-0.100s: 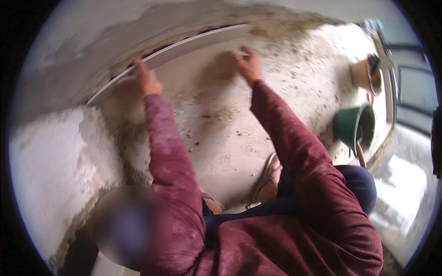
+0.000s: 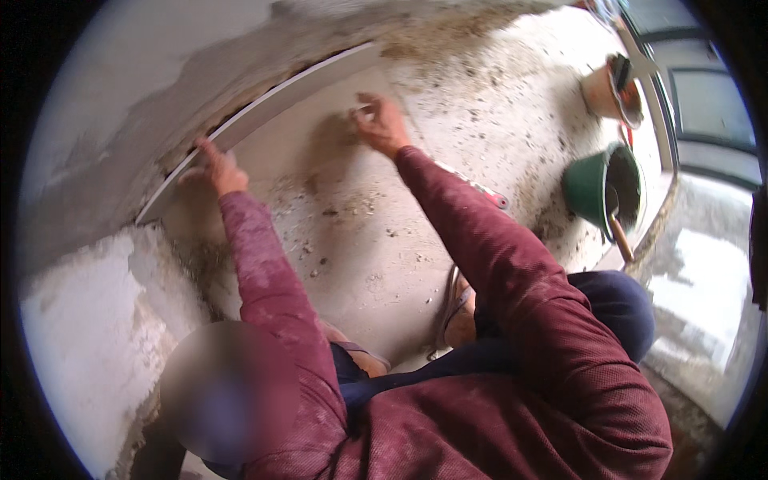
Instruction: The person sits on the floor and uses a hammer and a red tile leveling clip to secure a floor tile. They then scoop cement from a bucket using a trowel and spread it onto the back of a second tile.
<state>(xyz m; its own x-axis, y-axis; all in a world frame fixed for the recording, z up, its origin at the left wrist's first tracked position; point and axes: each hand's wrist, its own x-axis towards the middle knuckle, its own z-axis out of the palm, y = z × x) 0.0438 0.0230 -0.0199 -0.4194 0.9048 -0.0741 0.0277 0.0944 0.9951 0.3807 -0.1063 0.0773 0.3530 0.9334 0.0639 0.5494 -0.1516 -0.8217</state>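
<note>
A long, pale skirting strip [image 2: 276, 94] stands on edge along the foot of the wall, with a dark gap behind its top edge. My left hand [image 2: 220, 168] is at the strip's left part, fingers stretched out and the index fingertip at the top edge; it does not grip the strip. Over the floor in front of the strip's right part, my right hand [image 2: 382, 126] hovers with fingers apart and curved, holding nothing. Its shadow falls on the floor beside it.
Crumbs of mortar litter the dusty floor [image 2: 352, 280]. A red-ended tool [image 2: 498, 200] lies partly behind my right forearm. To the right are a green bucket [image 2: 588, 192] with a wooden-handled trowel [image 2: 620, 238] and an orange-brown bucket [image 2: 602, 92]. A rough low wall [image 2: 88, 296] borders the left.
The whole view has shifted, so the strip and both hands sit farther left in the picture. The red-ended tool now shows beside my right forearm. Both hands stay near the strip.
</note>
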